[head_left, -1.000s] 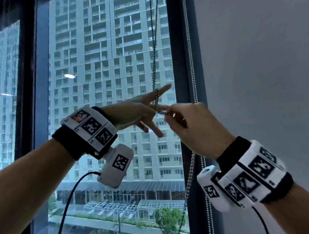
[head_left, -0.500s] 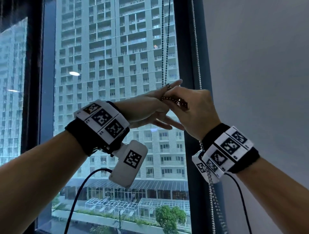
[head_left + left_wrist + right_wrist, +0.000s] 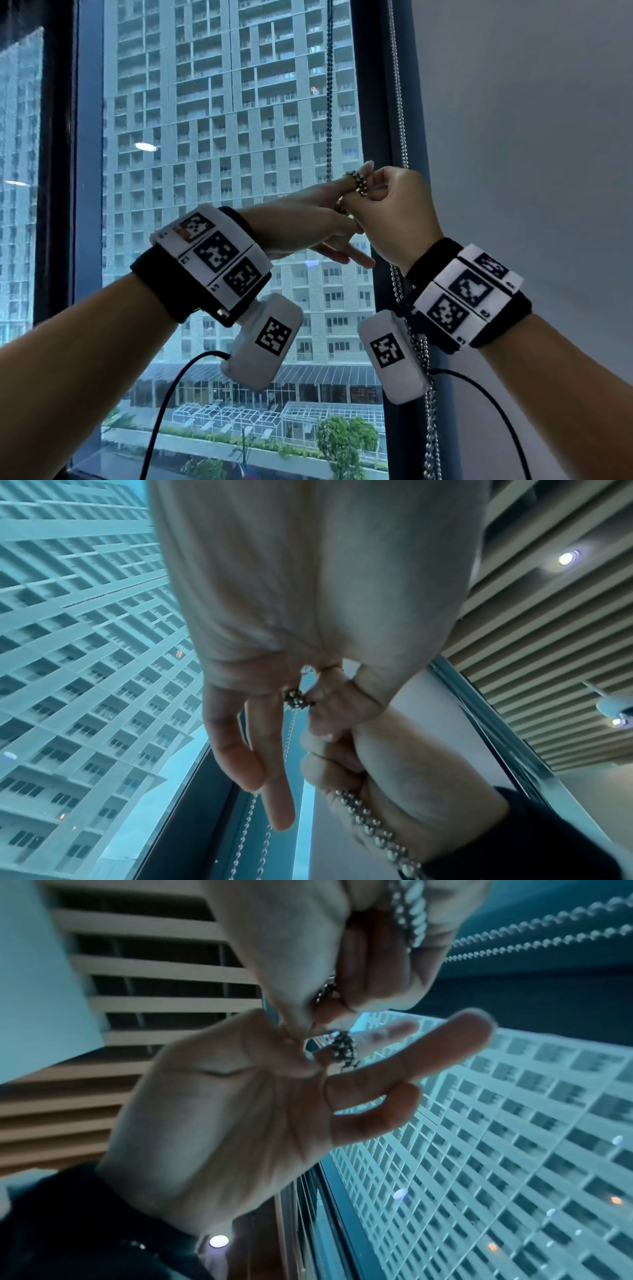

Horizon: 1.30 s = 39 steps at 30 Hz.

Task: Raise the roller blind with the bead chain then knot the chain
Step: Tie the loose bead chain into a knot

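The dark bead chain (image 3: 329, 113) hangs down in front of the window glass to my hands. A loop of it (image 3: 357, 181) is wound round the index finger of my left hand (image 3: 301, 222), whose other fingers point straight out. My right hand (image 3: 397, 212) is curled just right of that finger and pinches the chain beside the loop. The left wrist view shows the bunched beads (image 3: 298, 699) between thumb and index finger, and slack chain (image 3: 369, 823) draped over the right hand (image 3: 394, 777). In the right wrist view the loop (image 3: 344, 1049) rings the left finger. The blind itself is out of view.
A dark window frame post (image 3: 373, 102) stands just behind my hands, with a grey wall (image 3: 513, 137) to its right. A silver chain (image 3: 396, 102) runs down along the post, and beaded strands (image 3: 426, 377) hang past my right wrist. Black cables trail from both wrist cameras.
The right hand has drawn back to the right of the left fingers and turned knuckles-out. The chain loop now sits wound round the left index finger.
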Each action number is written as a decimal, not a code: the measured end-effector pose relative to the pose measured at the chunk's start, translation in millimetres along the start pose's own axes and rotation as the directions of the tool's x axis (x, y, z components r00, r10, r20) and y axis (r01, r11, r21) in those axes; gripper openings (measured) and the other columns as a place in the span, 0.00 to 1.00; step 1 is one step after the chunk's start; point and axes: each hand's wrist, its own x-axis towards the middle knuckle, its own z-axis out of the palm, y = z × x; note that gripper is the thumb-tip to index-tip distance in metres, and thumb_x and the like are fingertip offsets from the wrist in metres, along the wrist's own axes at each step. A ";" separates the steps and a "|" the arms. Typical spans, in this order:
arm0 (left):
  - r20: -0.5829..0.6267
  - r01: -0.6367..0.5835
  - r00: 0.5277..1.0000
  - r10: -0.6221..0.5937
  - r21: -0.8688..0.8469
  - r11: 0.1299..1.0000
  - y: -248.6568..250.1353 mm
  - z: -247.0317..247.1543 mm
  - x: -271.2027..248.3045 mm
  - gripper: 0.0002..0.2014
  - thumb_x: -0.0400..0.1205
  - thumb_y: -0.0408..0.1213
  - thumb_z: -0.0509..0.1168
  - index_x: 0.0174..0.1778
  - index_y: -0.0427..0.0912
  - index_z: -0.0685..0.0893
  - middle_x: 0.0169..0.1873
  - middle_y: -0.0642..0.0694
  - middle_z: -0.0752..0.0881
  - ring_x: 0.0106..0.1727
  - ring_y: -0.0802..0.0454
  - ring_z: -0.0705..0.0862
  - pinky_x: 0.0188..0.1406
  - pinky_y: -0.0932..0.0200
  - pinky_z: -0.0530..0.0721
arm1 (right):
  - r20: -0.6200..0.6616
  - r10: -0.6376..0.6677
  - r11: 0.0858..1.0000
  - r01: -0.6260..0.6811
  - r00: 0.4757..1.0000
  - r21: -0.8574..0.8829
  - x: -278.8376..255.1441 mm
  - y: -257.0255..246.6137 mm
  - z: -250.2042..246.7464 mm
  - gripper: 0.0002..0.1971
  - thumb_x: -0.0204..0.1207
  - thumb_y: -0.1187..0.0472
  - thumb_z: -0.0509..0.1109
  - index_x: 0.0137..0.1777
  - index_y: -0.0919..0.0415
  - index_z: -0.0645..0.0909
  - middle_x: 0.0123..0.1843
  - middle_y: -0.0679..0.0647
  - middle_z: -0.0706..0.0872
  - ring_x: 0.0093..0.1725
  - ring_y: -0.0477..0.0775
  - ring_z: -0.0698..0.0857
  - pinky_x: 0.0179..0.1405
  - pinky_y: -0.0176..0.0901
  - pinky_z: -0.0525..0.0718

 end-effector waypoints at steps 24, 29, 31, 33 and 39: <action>-0.127 -0.202 0.947 0.296 0.481 0.853 -10.8 -3.2 17.0 0.15 0.88 0.35 0.51 0.62 0.47 0.82 0.44 0.44 0.90 0.27 0.44 0.89 0.34 0.47 0.89 | 0.215 0.182 0.893 -0.253 0.960 0.373 -13.2 5.4 -12.7 0.10 0.84 0.63 0.63 0.46 0.68 0.82 0.20 0.53 0.73 0.15 0.45 0.65 0.16 0.33 0.64; -0.223 -0.225 0.914 0.340 0.418 0.880 -15.5 0.7 22.3 0.18 0.86 0.34 0.53 0.69 0.47 0.80 0.37 0.43 0.90 0.20 0.48 0.84 0.22 0.58 0.83 | 0.226 0.112 0.881 -0.202 0.968 0.427 -13.6 7.3 -13.7 0.07 0.84 0.62 0.64 0.47 0.65 0.81 0.24 0.57 0.76 0.16 0.47 0.68 0.16 0.34 0.63; -0.244 -0.242 0.907 0.344 0.368 0.898 -15.9 -0.4 23.8 0.18 0.86 0.34 0.54 0.72 0.47 0.78 0.35 0.44 0.89 0.19 0.48 0.81 0.21 0.60 0.80 | 0.215 0.049 0.896 -0.138 0.975 0.421 -13.7 8.1 -16.0 0.07 0.83 0.61 0.66 0.48 0.65 0.81 0.25 0.58 0.78 0.17 0.48 0.71 0.16 0.35 0.66; -0.246 -0.262 0.903 0.353 0.335 0.905 -15.8 -1.9 23.6 0.19 0.86 0.35 0.56 0.74 0.49 0.75 0.37 0.43 0.90 0.20 0.48 0.81 0.20 0.58 0.80 | 0.209 -0.015 0.915 -0.071 0.978 0.398 -14.3 9.2 -20.0 0.09 0.82 0.59 0.69 0.50 0.67 0.80 0.27 0.60 0.82 0.19 0.52 0.76 0.18 0.39 0.72; -0.236 -0.266 0.906 0.352 0.329 0.906 -16.2 -3.3 15.7 0.20 0.86 0.39 0.57 0.75 0.51 0.73 0.37 0.47 0.92 0.18 0.53 0.80 0.20 0.57 0.81 | 0.299 -0.155 0.961 0.073 0.942 0.268 -7.1 16.3 -37.0 0.13 0.81 0.70 0.60 0.46 0.54 0.83 0.30 0.55 0.86 0.25 0.57 0.78 0.18 0.42 0.69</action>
